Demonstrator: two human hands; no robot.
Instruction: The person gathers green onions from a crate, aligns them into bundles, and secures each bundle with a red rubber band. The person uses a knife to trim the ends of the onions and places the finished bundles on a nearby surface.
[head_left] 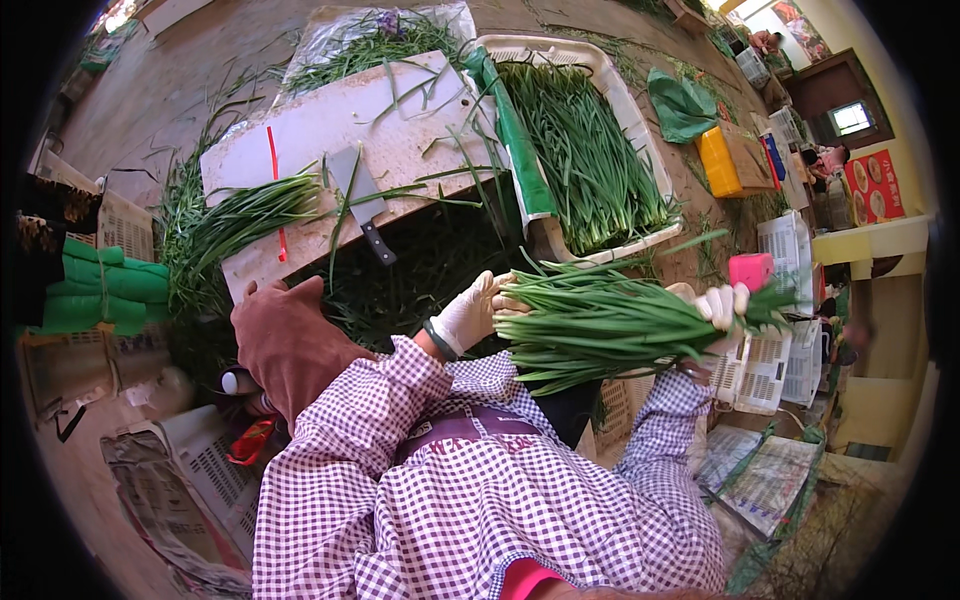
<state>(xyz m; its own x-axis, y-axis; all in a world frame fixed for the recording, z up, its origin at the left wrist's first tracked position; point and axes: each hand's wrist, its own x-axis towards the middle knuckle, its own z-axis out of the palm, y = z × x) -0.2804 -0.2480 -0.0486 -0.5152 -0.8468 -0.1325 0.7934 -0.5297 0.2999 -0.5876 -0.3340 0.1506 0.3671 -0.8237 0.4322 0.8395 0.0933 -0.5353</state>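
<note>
A bunch of garlic chives [600, 325], long and green, lies level in front of my chest. My right hand [720, 308], in a pale glove, is wrapped round it near its right end. At its left end, my gloved left hand [468, 318] has its fingers curled onto the tips of the leaves. A smaller heap of chives [260, 212] rests on the left part of a white board [330, 125], across a red strip [273, 152]. Beside that heap lies a cleaver [357, 190], its black handle reaching over the board's near edge.
A white crate [650, 150] packed with chives stands just beyond my hands, a green sheet [520, 150] along its left side. Brown cloth [300, 345] bulges at the left. Farther right are a yellow container [718, 162], a pink box [750, 270] and stacked white baskets [765, 365].
</note>
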